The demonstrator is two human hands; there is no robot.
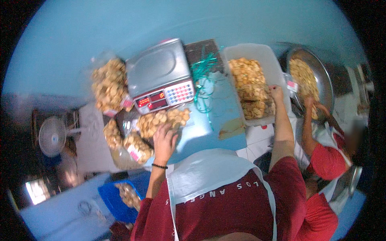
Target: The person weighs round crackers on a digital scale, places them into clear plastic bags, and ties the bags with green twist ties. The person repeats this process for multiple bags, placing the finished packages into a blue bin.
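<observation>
My left hand (164,141) rests with spread fingers on a clear plastic bag of round chips (162,119), which lies flat below a digital scale (159,69). Nothing sits on the scale's metal pan. At the right, my right hand (276,92) is over the side of a translucent plastic tub (250,49) holding chips (247,72). Its fingers are curled at the edge of a clear bag with chips (254,104) inside the tub; the grip itself is too blurred to make out. Filled bags with pink labels (137,149) lie left of my left hand.
Large chip bags (110,84) stand left of the scale. Green plastic ribbon (206,66) lies between scale and tub. At right, a person in a red shirt (328,161) reaches into a big metal bowl (327,78) of chips. A blue crate (113,200) and a fan (52,137) are at left.
</observation>
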